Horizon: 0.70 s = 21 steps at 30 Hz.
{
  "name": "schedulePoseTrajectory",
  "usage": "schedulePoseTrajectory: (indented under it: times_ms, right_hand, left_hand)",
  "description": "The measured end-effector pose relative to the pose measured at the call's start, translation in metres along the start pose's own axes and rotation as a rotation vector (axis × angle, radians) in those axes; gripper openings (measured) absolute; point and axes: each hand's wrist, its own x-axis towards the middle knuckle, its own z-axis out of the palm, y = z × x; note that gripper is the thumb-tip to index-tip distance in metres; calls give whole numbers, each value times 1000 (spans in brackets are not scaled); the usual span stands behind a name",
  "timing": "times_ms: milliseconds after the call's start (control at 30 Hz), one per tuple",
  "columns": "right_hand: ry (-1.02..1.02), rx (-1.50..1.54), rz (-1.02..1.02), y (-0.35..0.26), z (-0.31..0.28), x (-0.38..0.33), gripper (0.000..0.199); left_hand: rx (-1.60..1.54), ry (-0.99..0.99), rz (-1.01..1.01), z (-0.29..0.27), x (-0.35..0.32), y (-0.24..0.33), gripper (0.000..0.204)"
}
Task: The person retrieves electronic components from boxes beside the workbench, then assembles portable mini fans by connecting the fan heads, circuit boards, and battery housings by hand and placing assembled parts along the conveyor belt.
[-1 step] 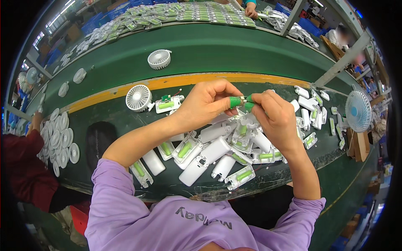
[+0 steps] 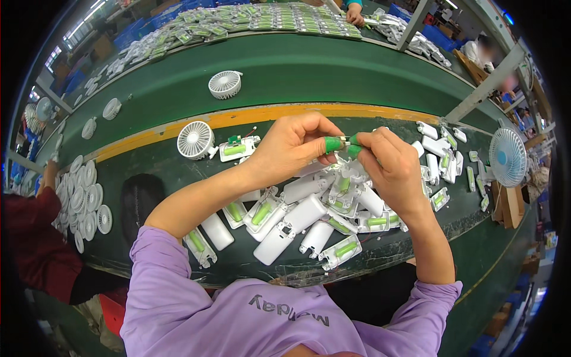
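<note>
Both hands meet above the pile of white shells at the near edge of the belt.

Left hand: fingers curled, thumb and forefinger pinched on a green cell.

Right hand: fingers closed, tips pinching the other green end, touching the left hand's tips. Cannot tell whether it is 1 piece or 2.

The cell is held in the air, just above the pile, between the 2 hands.

Pile: white half-shells, several with green cells seated inside, some empty.

Left of the pile: white fan head, with a small board just beside it. 2nd fan head lies beyond, on the belt. Far left of the pile: stack of white grilles.
</note>
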Motion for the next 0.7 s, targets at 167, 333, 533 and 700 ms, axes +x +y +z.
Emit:
schedulePoseTrajectory:
  times_ms: [167,333,533,700]
  right_hand:
    - [-64,97,89,-4,-8,0,14]
    - [-117,187,125,-4,-8,4,13]
    - [-169,228,153,-3,-9,7,10]
    - [-170,224,146,2,-8,6,7]
  left_hand:
    - [11,23,28,0,-2,-4,15]
    - [24,3,34,0,-6,-2,15]
    - [-1,1,51,-1,-7,0,15]
    - [-2,-11,49,1,-8,1,14]
